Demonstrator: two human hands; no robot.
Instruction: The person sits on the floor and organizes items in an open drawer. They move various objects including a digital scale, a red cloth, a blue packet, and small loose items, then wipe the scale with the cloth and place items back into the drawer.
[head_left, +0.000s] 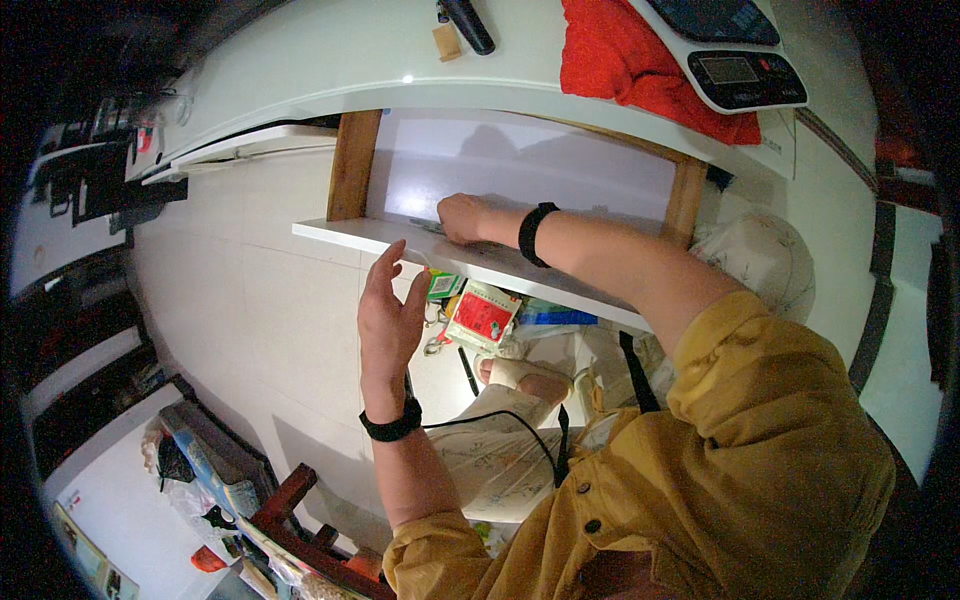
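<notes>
An open drawer (517, 176) with a pale bottom and wooden side walls juts out from under a white tabletop. Inside it, close to the white front panel (352, 234), my right hand (460, 217) is curled down with its fingertips hidden. A small thin object (426, 224) lies at those fingers; whether they grip it cannot be made out. My left hand (391, 315) is held in front of the panel, empty, its thumb and fingers apart. Below the panel lie a red and white packet (484, 319), a green card with a printed code (444, 285) and metal scissors (435, 345).
On the white tabletop (300, 56) are a black cylinder (471, 26), a red cloth (607, 52) and a digital scale (746, 79). A black pen (468, 371) lies by my foot. A blue packet (559, 313) sits under the drawer front. A dark wooden chair (289, 495) stands lower left.
</notes>
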